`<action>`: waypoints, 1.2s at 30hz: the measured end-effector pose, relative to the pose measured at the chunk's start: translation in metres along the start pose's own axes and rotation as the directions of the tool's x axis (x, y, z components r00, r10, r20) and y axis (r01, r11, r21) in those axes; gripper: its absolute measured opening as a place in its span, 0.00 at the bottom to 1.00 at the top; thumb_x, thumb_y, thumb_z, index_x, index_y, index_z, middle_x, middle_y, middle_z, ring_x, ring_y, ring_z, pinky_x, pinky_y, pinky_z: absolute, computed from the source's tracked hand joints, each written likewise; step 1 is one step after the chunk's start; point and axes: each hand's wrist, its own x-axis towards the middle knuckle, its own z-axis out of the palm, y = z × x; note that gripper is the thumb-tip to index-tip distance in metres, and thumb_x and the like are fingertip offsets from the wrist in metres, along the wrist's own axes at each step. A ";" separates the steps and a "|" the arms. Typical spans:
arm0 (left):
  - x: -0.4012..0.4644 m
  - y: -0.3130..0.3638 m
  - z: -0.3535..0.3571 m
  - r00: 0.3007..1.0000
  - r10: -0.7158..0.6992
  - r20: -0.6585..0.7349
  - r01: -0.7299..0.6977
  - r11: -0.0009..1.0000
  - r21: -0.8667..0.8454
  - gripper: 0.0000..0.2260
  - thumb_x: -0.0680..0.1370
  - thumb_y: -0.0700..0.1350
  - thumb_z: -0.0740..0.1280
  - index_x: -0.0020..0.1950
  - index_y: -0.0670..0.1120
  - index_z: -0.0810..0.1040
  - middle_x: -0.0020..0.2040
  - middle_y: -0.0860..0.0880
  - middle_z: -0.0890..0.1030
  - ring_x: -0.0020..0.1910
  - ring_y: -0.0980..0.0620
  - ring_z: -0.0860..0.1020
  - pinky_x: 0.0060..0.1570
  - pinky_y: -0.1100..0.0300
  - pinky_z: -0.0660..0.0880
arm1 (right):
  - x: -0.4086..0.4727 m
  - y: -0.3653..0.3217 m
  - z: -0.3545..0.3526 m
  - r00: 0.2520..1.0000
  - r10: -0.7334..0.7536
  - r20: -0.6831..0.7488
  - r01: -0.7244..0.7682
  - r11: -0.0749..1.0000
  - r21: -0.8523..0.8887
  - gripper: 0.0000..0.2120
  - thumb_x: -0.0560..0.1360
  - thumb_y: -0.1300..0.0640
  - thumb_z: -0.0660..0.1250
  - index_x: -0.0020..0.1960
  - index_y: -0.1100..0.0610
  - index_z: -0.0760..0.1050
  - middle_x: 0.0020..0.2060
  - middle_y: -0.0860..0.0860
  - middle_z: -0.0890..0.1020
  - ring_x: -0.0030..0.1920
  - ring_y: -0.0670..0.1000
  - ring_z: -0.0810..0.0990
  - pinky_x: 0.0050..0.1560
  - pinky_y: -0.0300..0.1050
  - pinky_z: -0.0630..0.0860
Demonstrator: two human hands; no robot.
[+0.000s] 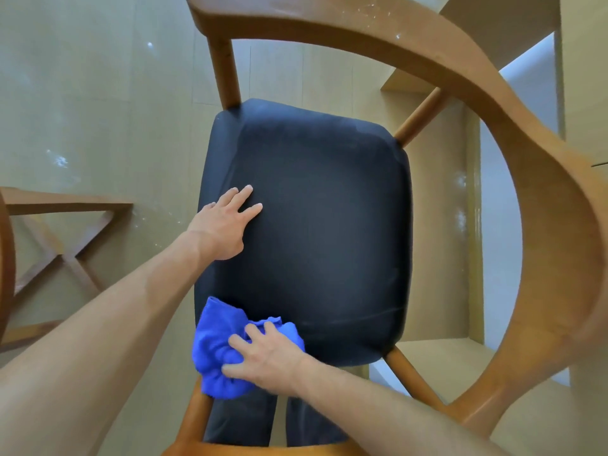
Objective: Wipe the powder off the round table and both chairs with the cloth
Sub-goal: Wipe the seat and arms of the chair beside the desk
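I look straight down on a wooden chair with a dark blue padded seat (322,225). Its curved wooden backrest (513,133) arches over the right and top, with white powder specks near the top. My left hand (227,222) lies flat on the seat's left side, fingers spread, holding nothing. My right hand (266,357) presses a bunched blue cloth (214,350) against the seat's near left corner, fingers closed over it.
A second wooden piece with crossed struts (65,251) stands at the left edge, partly out of view. The floor is glossy beige tile (98,110) with faint white specks. The chair's front rail (197,416) is at the bottom.
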 end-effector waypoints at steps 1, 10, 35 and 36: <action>0.000 0.001 0.001 1.000 -0.010 -0.005 0.010 1.000 -0.004 0.33 0.78 0.41 0.59 0.79 0.54 0.48 0.79 0.50 0.39 0.78 0.49 0.41 0.73 0.52 0.56 | -0.016 0.007 0.007 0.999 -0.032 0.028 0.034 0.998 -0.050 0.16 0.68 0.47 0.71 0.54 0.38 0.74 0.56 0.47 0.76 0.49 0.52 0.78 0.44 0.47 0.76; 0.001 0.008 0.005 0.998 -0.041 -0.056 0.036 0.996 -0.077 0.31 0.77 0.39 0.58 0.78 0.53 0.50 0.79 0.51 0.39 0.77 0.49 0.41 0.68 0.53 0.64 | -0.177 0.118 0.065 0.985 0.170 -0.034 -0.173 0.969 -0.177 0.19 0.57 0.60 0.74 0.43 0.44 0.74 0.43 0.51 0.78 0.37 0.55 0.76 0.36 0.47 0.74; -0.003 0.005 0.010 0.997 -0.027 -0.079 0.016 0.992 -0.129 0.32 0.78 0.39 0.58 0.79 0.52 0.50 0.78 0.52 0.38 0.77 0.50 0.39 0.68 0.56 0.64 | -0.017 0.010 0.022 0.952 0.162 -0.259 -0.162 0.987 0.023 0.13 0.71 0.58 0.59 0.47 0.43 0.77 0.52 0.49 0.81 0.38 0.51 0.77 0.36 0.43 0.73; -0.003 0.004 0.009 0.997 -0.021 -0.071 0.012 0.991 -0.130 0.32 0.78 0.39 0.58 0.79 0.53 0.50 0.78 0.52 0.38 0.77 0.50 0.39 0.68 0.55 0.65 | -0.033 0.024 0.029 0.947 0.142 -0.289 -0.148 0.989 -0.002 0.13 0.70 0.59 0.60 0.46 0.44 0.77 0.51 0.50 0.81 0.37 0.52 0.76 0.35 0.43 0.72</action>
